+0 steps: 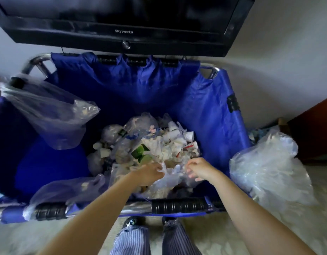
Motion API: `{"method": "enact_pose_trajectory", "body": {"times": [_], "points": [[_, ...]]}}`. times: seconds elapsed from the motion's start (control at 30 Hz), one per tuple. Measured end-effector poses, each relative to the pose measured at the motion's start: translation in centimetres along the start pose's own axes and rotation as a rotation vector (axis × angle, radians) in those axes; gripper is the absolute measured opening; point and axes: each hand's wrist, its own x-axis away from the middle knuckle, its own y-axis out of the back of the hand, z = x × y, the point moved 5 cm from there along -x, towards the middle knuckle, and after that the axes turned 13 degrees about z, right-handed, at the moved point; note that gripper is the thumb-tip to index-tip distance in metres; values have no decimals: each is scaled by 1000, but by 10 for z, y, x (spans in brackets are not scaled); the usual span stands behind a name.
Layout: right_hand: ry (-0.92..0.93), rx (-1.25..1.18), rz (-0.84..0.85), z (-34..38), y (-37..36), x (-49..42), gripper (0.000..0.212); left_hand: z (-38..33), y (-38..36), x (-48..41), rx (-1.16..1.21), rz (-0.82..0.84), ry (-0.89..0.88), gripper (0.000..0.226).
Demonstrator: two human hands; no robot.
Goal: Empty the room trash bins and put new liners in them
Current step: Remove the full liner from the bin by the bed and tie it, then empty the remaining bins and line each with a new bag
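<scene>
Clear trash liner [168, 179] -- crumpled, full, lying atop rubbish [164, 146] in blue cart bag [205, 107].

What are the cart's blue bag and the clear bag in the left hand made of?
The blue bag: likely synthetic fabric, nylon or polyester; slight sheen, soft folds. The clear bag in the left hand: thin plastic film; translucent, glossy, crinkled.

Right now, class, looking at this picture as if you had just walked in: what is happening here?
A person leans over a blue cart sack holding a heap of rubbish. The left hand grips a clear bag on the heap's near side; the right hand has its fingers curled at the same bag, though a firm grip is unclear. A second clear bag hangs at the sack's far left corner, and a plastic bundle sits outside on the right.
</scene>
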Motion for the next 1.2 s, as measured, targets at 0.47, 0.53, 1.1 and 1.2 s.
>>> {"method": "enact_pose_trajectory", "body": {"times": [0.47,0.53,1.1,1.2], "points": [[578,345,247,91,-66,33,22,39,-22,127,346,-653,111,15],[682,352,284,104,-95,52,22,52,-37,164,360,-749,116,17],[902,910,659,-32,-400,196,19,174,-386,349,814,-972,462,28],[888,1031,759,-85,-453,221,22,186,-464,375,889,-960,531,30]]}}
